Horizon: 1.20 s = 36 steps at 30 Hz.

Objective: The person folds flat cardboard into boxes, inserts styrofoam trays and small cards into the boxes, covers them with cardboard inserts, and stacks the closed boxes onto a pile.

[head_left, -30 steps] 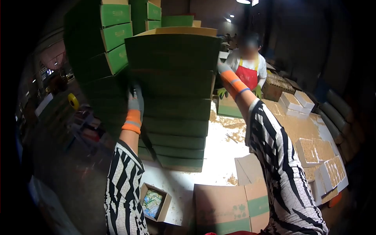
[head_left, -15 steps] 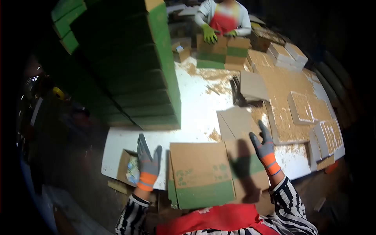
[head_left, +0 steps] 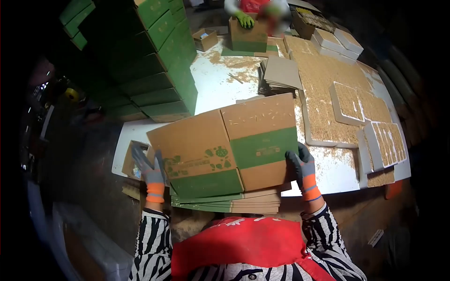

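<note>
The right hand [head_left: 303,164], in a grey-and-orange knitted glove, has its fingers curled closed around the right edge of a flat brown-and-green printed cardboard carton [head_left: 190,143]. The left hand [head_left: 151,171], gloved alike, is spread open at the carton's left edge, thumb close against it; whether it bears any weight I cannot tell. The carton sits tilted between the hands, above a stack of flattened brown-and-green cartons [head_left: 255,206] at the near side of the white table [head_left: 215,89]. The step in hand looks like taking one carton off that stack; the next move calls for a firm left grip, so the sheet stays balanced. Beside the left hand is a small open brown cardboard box [head_left: 128,164]. Farther out stand a tall pile of green cardboard boxes [head_left: 164,51] and white-sided trays of tan grainy material [head_left: 323,79].
</note>
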Motion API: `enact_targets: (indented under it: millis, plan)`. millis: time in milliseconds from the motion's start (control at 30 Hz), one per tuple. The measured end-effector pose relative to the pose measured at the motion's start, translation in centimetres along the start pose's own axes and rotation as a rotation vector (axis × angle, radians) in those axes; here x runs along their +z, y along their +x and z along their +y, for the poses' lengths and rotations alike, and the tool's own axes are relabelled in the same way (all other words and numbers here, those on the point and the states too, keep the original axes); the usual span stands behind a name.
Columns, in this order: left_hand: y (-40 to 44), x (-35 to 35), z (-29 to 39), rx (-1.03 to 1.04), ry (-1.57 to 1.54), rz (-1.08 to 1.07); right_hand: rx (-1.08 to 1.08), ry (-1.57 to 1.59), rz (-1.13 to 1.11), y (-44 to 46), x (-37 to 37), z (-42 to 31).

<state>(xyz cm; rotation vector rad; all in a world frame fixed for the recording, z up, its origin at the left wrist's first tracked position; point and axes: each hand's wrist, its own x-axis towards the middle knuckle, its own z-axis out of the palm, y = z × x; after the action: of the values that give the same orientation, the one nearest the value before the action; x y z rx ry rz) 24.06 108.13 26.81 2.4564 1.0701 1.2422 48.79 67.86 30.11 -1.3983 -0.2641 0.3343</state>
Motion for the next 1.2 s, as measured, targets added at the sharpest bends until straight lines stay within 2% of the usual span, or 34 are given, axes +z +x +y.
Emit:
enact_targets:
  millis: [67,133,167,200,267,300,333,400,433,467,533,567,600,667,700,733,800,867,900,933,1000,1033,1067,1133,1167,1200]
  plan:
    - [1.3,-3.6,0.4,0.147,0.277,0.001,-0.078,0.016,-0.128,0.3,-1.4,-1.0]
    - [6.3,-11.6,13.2,0.640,0.121,-0.316,-0.021,-0.104,-0.247,0.9,-3.0,-0.9]
    - [6.6,-12.7,14.5,0.402,0.202,-0.712,-0.052,-0.254,-0.233,1.3,-4.3,0.6]
    - [6.9,-13.4,15.7,0.348,0.074,-0.817,-0.087,-0.403,-0.211,1.8,-5.2,2.0]
    - [7.5,-14.1,17.3,0.236,-0.189,-1.019,-0.570,-0.646,0.236,-0.5,-2.3,-2.4]
    - [8.0,-13.6,15.9,0.295,-0.246,-1.071,-0.781,-0.704,0.264,-1.5,-0.3,-5.9]
    - [8.6,-13.8,16.2,0.217,-0.194,-1.217,-0.977,-0.762,0.295,-2.8,1.9,-9.4]
    - [11.2,-14.0,17.5,0.068,-0.074,-1.500,-0.916,-1.130,-0.013,-5.0,6.5,-14.4]
    - [12.0,-13.6,17.2,-0.084,-0.128,-1.616,-0.898,-1.174,-0.117,-5.1,8.5,-13.3]
    - [12.5,-13.0,16.4,-0.043,-0.153,-1.673,-0.882,-1.215,-0.219,-4.8,9.8,-12.0]
    - [14.2,-11.7,15.4,0.057,-0.207,-1.767,-0.944,-1.216,-0.205,-5.5,9.9,-12.0]
    - [14.3,-11.6,15.6,0.180,-0.104,-1.732,-0.968,-1.235,-0.244,-6.2,8.8,-12.1]
    - [14.4,-11.2,15.2,0.276,-0.144,-1.721,-0.979,-1.253,-0.291,-7.1,7.8,-12.1]
    - [14.3,-12.6,17.5,0.258,-0.060,-1.671,-0.940,-1.234,-0.358,-9.2,6.5,-12.7]
    - [13.9,-12.2,16.5,0.266,-0.195,-1.529,-0.914,-1.221,-0.348,-10.1,6.4,-12.9]
    - [13.6,-12.2,15.9,0.420,-0.341,-1.298,-0.915,-1.159,-0.306,-10.6,6.1,-12.6]
    - [13.7,-12.9,16.2,0.576,-0.294,-0.881,-0.872,-1.052,-0.217,-11.3,6.2,-12.4]
    - [14.8,-13.0,15.6,-0.013,-0.605,-0.929,-0.852,-0.946,-0.167,-11.0,5.5,-13.2]
    - [14.6,-12.2,15.0,-0.033,-0.704,-0.867,-0.778,-0.855,-0.232,-10.9,5.4,-13.3]
    - [14.3,-13.3,15.8,-0.201,-0.704,-0.951,-0.701,-0.762,-0.290,-10.7,5.5,-13.3]
    - [12.3,-8.8,11.3,0.104,-0.531,-0.839,-0.708,-0.757,-0.405,-11.0,7.2,-13.8]
    - [11.4,-8.4,12.0,-0.110,-0.663,-0.928,-0.706,-0.782,-0.428,-10.9,8.4,-14.3]
    - [10.9,-8.7,13.3,-0.013,-0.583,-0.937,-0.700,-0.803,-0.452,-10.6,9.8,-14.5]
    - [10.0,-8.4,15.9,0.550,-0.401,-0.911,-0.663,-0.804,-0.748,-9.7,12.9,-13.5]
    - [10.3,-7.7,16.6,0.605,-0.269,-1.148,-0.603,-0.819,-0.801,-9.0,13.7,-11.5]
    - [10.6,-6.8,17.0,0.661,-0.132,-1.372,-0.275,-0.630,-0.849,-7.8,14.3,-11.0]
